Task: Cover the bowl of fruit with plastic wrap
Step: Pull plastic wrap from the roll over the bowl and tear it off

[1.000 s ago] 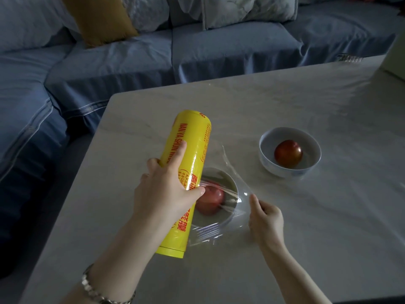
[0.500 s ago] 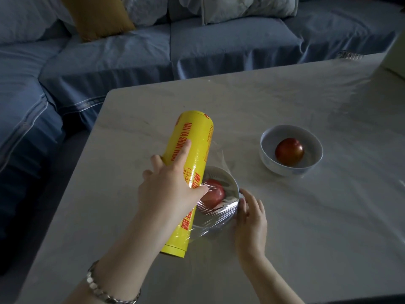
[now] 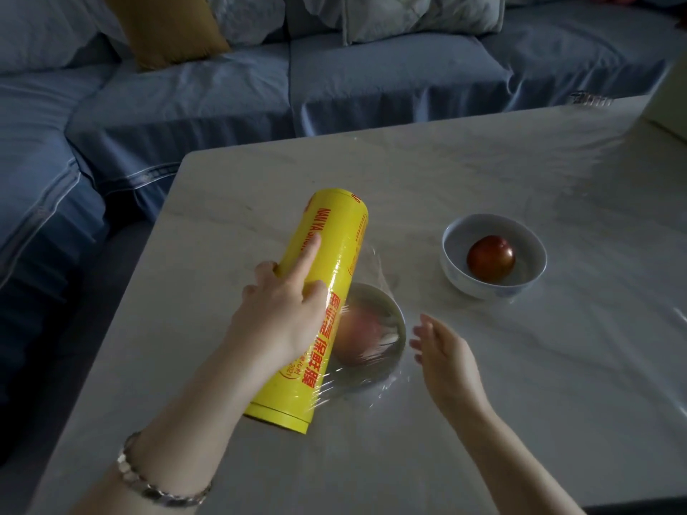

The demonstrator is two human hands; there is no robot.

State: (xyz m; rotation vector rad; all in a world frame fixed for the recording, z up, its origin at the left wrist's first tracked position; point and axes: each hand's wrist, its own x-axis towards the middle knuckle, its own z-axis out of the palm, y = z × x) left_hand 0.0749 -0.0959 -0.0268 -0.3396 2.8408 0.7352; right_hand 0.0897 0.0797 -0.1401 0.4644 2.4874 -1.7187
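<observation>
A yellow roll of plastic wrap (image 3: 327, 254) with red lettering lies slanted just left of a small bowl (image 3: 394, 317). My left hand (image 3: 282, 314) grips the roll at its middle, index finger stretched along it. Clear film (image 3: 371, 351) runs from the roll over the bowl, and a reddish fruit (image 3: 357, 328) shows blurred under it. My right hand (image 3: 442, 351) hovers just right of the bowl, fingers loosely spread, holding nothing and not touching the film. A second bowl (image 3: 453, 262) with a red fruit (image 3: 490, 258) stands uncovered further right.
The pale marble table (image 3: 520, 403) has its left edge close to the roll. A blue sofa (image 3: 223, 91) with a mustard cushion (image 3: 167, 27) runs behind and left. A pale box corner (image 3: 669, 105) sits at the far right.
My right hand has let go of the film at the bowl's rim and drawn back to the right. The roll has dropped lower beside the bowl, and the film lies over it.
</observation>
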